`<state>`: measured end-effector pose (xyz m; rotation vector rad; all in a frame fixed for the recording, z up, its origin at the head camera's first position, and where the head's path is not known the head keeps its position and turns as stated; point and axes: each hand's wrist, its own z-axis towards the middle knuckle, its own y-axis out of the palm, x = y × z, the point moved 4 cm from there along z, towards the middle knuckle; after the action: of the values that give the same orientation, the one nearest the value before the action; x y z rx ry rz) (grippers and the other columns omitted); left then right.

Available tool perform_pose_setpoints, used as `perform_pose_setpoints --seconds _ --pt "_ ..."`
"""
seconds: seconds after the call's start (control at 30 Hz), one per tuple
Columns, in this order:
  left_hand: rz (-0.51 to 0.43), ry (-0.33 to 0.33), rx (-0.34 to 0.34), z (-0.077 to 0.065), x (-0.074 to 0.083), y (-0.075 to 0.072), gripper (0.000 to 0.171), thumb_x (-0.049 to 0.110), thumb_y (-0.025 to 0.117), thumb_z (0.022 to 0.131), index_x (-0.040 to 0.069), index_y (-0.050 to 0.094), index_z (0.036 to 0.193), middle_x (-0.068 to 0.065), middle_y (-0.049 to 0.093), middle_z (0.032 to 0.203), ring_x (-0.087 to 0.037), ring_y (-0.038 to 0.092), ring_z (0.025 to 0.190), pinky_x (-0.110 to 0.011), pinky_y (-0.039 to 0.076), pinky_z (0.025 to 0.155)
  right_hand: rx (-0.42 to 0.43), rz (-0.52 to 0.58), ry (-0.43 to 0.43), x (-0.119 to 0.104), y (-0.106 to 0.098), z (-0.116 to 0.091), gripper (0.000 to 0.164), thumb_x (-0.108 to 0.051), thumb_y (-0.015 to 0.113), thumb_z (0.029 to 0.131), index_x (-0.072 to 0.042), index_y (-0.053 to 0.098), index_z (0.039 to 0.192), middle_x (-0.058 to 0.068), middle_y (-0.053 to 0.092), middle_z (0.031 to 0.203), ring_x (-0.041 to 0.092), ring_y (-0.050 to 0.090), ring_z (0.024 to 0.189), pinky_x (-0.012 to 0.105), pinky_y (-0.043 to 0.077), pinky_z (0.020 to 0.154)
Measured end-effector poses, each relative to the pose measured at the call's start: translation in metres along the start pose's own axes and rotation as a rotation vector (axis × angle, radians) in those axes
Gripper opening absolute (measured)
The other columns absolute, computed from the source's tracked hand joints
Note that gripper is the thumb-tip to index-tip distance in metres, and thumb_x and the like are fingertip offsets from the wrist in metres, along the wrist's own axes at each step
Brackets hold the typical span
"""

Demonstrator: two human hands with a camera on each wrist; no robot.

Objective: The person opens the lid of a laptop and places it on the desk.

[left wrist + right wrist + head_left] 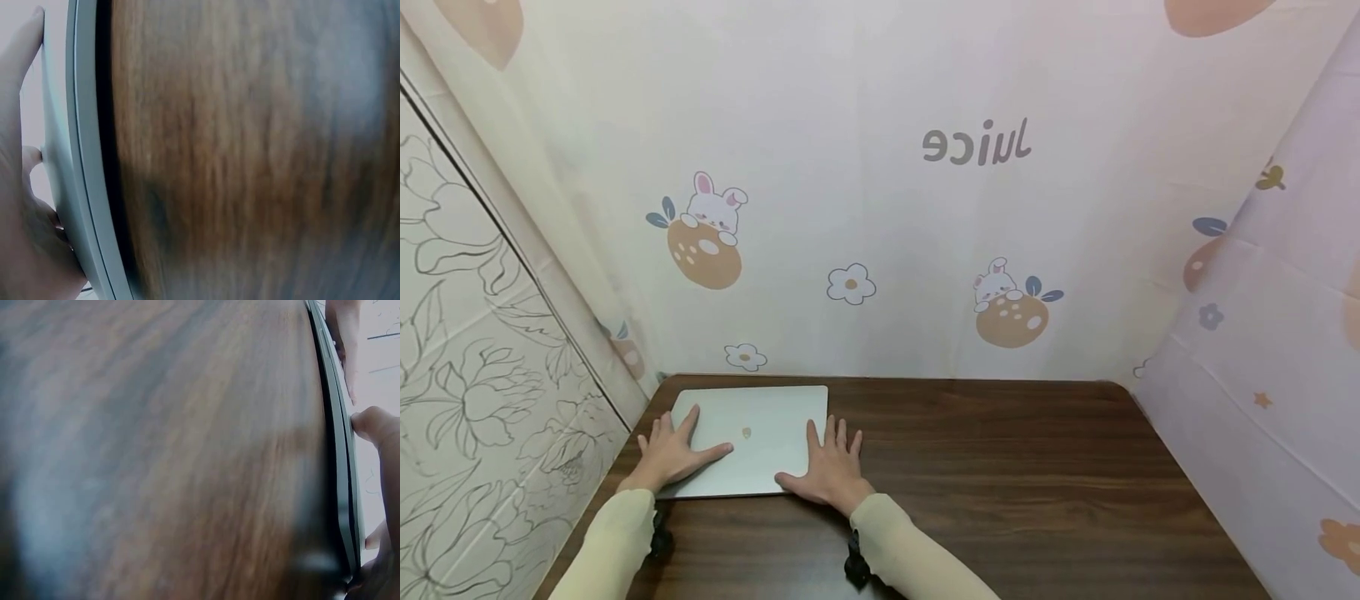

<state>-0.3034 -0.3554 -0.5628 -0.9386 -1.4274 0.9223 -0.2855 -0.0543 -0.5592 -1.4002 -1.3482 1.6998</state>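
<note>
A closed silver laptop (756, 471) lies flat on the wooden table, a small round logo on its lid. My left hand (672, 457) rests on its left side, fingers spread, the thumb stretched across the lid. At the lid's right side is my right hand (830, 471), also spread, with its thumb on the front right corner area. In the left wrist view, the laptop's front edge (87, 156) runs beside the left hand (25, 231). The right wrist view has the right thumb (374, 424) touching the lid, and the left hand (344, 331) farther off.
The dark wood table (1015, 475) extends to the right of the laptop. A printed curtain (865, 183) hangs behind the table's back edge, and another patterned cloth (1270, 350) hangs along the right. A panel with flower line drawings (482, 392) stands at the left.
</note>
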Motion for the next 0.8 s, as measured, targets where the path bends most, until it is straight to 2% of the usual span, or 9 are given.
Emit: perform_pose_setpoints --seconds 0.8 --pt "0.014 0.004 0.016 -0.006 0.023 0.009 0.124 0.08 0.064 0.08 -0.002 0.022 0.162 -0.049 0.012 0.154 -0.074 0.007 0.142 -0.089 0.004 0.104 -0.005 0.032 -0.012 0.018 -0.01 -0.014 0.109 -0.08 0.056 0.084 -0.012 0.027 0.164 0.029 0.017 0.168 0.045 0.016 0.157 0.068 0.013 0.123"
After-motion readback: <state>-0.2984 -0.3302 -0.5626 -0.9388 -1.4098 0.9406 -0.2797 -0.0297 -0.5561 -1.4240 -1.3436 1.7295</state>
